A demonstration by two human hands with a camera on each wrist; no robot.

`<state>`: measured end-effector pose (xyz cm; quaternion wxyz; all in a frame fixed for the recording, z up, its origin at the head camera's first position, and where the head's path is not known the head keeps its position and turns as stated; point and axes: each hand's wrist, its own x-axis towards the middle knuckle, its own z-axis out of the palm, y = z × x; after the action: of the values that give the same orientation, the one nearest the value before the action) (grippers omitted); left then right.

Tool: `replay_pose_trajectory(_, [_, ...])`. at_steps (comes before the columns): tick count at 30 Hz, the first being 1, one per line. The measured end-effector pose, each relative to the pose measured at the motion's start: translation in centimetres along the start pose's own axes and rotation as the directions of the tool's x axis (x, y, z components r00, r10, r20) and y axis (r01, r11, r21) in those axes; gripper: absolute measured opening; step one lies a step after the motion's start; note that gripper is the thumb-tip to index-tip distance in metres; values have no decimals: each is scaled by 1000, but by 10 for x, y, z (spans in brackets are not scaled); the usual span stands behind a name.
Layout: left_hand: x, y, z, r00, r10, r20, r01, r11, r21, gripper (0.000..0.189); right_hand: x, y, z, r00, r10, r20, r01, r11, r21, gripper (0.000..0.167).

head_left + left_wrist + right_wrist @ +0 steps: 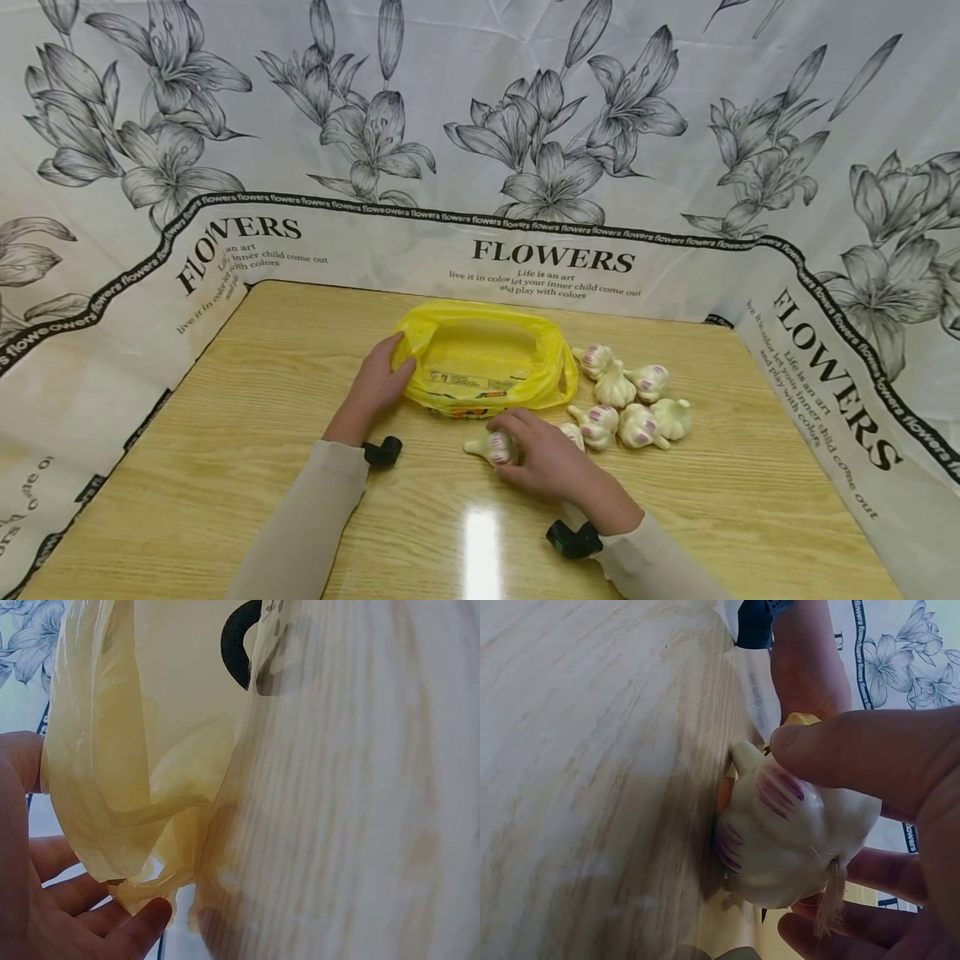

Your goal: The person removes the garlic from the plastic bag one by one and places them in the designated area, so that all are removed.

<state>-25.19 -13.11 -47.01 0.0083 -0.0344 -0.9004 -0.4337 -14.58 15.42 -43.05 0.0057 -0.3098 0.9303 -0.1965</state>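
Note:
A yellow plastic bag [480, 400] lies on the table with its mouth spread wide. My left hand [381, 379] grips the bag's left edge; in the left wrist view the fingers [75, 896] curl around the thin plastic film [97, 795]. In front of the bag, my right hand [543, 454] holds a garlic bulb [498, 448], its stem pointing left. The right wrist view shows the thumb [832, 746] on one side of this purple-streaked white bulb [772, 832] and fingers on the other, close over the tabletop. To the right of the bag lie several more garlic bulbs [615, 388].
The wooden table [225, 400] is bordered at the back and sides by a white cloth [397, 258] printed with flowers and lettering. Each wrist wears a black device [573, 540]. Light glares off the table's front middle.

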Motion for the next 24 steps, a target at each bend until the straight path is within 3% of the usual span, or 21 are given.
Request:
replay_pose_trajectory(7, [-3, 2, -3, 1000, -11, 16, 11, 999, 31, 67, 0, -1, -6, 1000, -22, 13, 22, 1000, -4, 53])
replay_pose_trajectory(13, [-5, 7, -12, 1000, 7, 11, -8, 995, 97, 71, 1, 0, -27, 999, -18, -30, 17, 999, -33, 52])
replay_pose_trajectory(19, [-5, 14, -29, 997, 81, -7, -79, 985, 151, 73, -4, 13, -60, 987, -12, -159, -2, 996, -86, 50])
replay_pose_trajectory(24, [-13, 22, -47, 991, 131, -7, -127, 972, 199, 75, -11, 29, -85, 957, -16, -289, -18, 993, -115, 48])
